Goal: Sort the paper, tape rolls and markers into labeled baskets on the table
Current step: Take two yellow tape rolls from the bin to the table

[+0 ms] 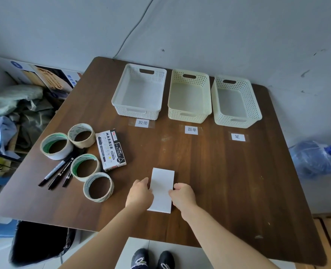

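The left hand (139, 193) and right hand (183, 195) each pinch a long edge of the white rectangular stack of paper (161, 189), which lies on the dark brown wooden tabletop (219, 181) toward its near side. Four pale tape rolls (97, 199) and three black markers (54, 172) lie to the left, and three white perforated plastic baskets (188, 115) stand along the far side.

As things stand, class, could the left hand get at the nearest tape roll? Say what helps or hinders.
Probably yes. The tape roll lies just left of the left hand, with only bare table between. The hand must first release the paper it pinches.
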